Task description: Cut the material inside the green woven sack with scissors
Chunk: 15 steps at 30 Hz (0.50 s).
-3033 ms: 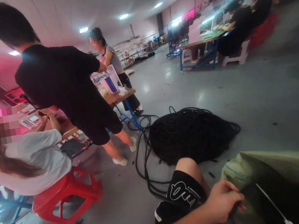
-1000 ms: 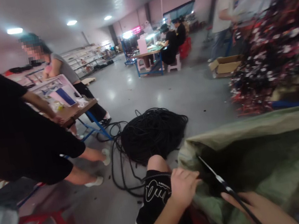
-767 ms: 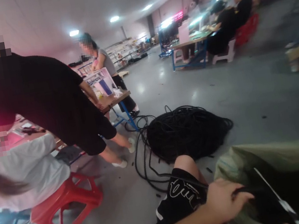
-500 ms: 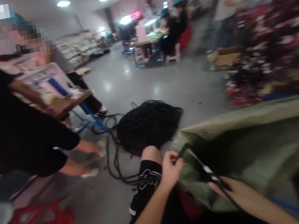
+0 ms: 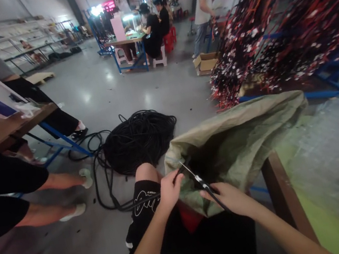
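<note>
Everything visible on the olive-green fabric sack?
The olive-green fabric sack looks like woven plastic, limp and creased. Its mouth gapes wide, the far rim raised; the inside is dark, contents unclear. It is right of the heaped black cord in the picture. The left hand and right hand are at its near side; contact cannot be told.

Grey floor (image 5: 94,107) on my feed: black cord heap (image 5: 139,139), looser cord loops (image 5: 110,185) spread at its left. Small dark scraps (image 5: 94,200) scattered; too small for me to identify. Farther off, cardboard box (image 5: 206,66), low wooden pallet (image 5: 41,78), white stools (image 5: 160,57). Wood-topped table (image 5: 33,119), left: crumpled whitish plastic (image 5: 27,109). Far table (image 5: 124,40): pale panel (image 5: 118,28), upright.
</note>
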Each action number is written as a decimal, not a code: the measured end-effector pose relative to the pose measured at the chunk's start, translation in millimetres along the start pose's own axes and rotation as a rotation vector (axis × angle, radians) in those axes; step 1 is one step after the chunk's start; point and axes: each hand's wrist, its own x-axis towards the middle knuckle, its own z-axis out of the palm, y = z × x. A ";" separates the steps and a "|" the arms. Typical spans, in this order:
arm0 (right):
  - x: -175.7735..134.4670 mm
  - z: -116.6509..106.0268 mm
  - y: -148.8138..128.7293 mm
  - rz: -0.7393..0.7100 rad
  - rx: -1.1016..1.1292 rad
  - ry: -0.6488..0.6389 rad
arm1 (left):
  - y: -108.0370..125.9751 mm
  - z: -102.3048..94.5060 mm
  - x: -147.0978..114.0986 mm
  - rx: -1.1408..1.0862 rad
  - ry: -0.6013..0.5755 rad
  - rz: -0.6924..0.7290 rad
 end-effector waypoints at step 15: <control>-4.0 -0.6 1.0 -0.084 0.073 0.023 | 9.5 -7.8 -2.5 0.074 -0.044 0.175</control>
